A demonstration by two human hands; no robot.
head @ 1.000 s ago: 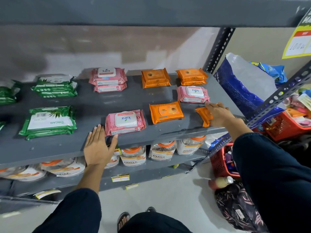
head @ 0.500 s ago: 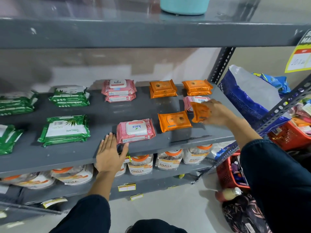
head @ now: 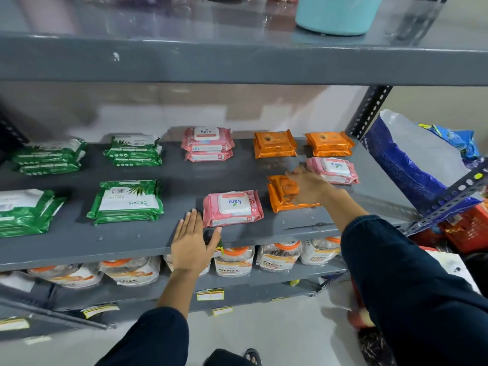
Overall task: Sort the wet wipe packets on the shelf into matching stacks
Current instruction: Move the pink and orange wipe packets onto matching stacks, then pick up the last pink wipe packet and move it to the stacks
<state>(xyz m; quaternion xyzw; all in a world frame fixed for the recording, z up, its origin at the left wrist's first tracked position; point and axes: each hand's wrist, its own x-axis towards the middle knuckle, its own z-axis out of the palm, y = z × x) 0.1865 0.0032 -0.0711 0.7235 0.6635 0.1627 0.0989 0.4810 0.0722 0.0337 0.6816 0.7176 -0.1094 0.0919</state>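
On a grey metal shelf (head: 169, 180), soft plastic wet wipe packets lie in groups. Near the front right, two orange packets (head: 284, 194) sit one on the other, and the right hand (head: 310, 184) lies flat on top of them, fingers spread and pointing left; whether it grips the upper packet cannot be told. Just left of them lies a single pink packet with a white flip lid (head: 232, 207). The left hand (head: 192, 243) rests open and flat on the shelf's front edge, its fingertips beside that pink packet's left corner, holding nothing.

Behind the right hand lies another pink packet (head: 335, 170), close to the shelf's right edge. Along the back stand two orange stacks (head: 274, 143) (head: 328, 143) and a pink stack of two (head: 207, 143). To the left are green packets: two stacks at the back (head: 133, 150) (head: 47, 157) and two nearer the front (head: 126, 199) (head: 23, 210).

Bare shelf lies open in the middle, between the green and pink packets. A blue plastic bag (head: 401, 159) hangs past the right upright. Clear jars with orange lids (head: 232, 260) fill the shelf below.
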